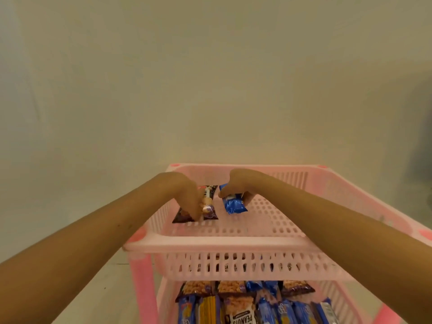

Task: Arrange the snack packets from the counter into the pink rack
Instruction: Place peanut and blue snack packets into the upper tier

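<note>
The pink rack (219, 244) stands before me, and both my arms reach into its top tray. My left hand (190, 198) rests fingers-down on a dark peanut packet (209, 204) lying on the tray floor at the left; a second dark packet (181, 218) pokes out beneath the hand. My right hand (236, 185) grips a blue snack packet (233, 204) by its far end, its near end touching or just above the tray floor. The lower tray (336, 298) is full of several blue, yellow and peanut packets (240, 316).
A plain beige wall (210, 78) rises right behind the rack. The right half of the top tray floor (275, 220) shows bare perforated plastic. Pink posts (142, 286) hold the trays at the corners. A pale floor lies to the left.
</note>
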A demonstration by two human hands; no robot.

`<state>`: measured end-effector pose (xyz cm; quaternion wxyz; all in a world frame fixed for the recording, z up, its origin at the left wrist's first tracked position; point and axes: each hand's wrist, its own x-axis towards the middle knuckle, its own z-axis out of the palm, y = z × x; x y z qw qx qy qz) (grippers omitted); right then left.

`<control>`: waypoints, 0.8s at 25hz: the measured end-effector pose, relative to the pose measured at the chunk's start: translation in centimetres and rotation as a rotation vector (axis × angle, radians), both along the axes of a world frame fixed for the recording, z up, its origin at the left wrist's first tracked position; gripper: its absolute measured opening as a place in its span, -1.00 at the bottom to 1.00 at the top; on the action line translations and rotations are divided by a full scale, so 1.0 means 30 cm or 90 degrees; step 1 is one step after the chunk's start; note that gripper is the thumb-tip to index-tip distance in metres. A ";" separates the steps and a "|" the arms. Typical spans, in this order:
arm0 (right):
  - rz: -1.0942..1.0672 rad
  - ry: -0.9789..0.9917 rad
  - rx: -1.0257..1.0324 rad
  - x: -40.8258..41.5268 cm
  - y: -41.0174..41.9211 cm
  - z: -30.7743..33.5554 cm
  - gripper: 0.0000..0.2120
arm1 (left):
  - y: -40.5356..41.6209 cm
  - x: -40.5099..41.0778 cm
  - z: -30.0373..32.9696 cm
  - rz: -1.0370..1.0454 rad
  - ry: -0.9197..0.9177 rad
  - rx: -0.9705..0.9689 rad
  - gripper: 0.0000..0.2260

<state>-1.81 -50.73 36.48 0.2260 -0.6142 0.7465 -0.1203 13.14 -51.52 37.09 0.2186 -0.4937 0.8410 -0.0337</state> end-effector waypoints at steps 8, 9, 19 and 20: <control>-0.002 -0.054 -0.021 -0.018 -0.011 -0.035 -0.78 | 0.000 -0.015 -0.053 0.015 -0.038 0.008 -0.36; -0.001 -0.045 -0.023 -0.020 -0.001 -0.026 -0.76 | 0.008 -0.012 -0.044 0.016 -0.041 0.015 -0.33; -0.051 -0.168 -0.312 -0.086 0.321 0.057 -0.91 | 0.295 0.055 0.099 -0.062 0.174 0.030 -0.31; -0.057 -0.202 -0.377 -0.099 0.377 0.058 -0.95 | 0.344 0.042 0.099 -0.086 0.227 0.040 -0.31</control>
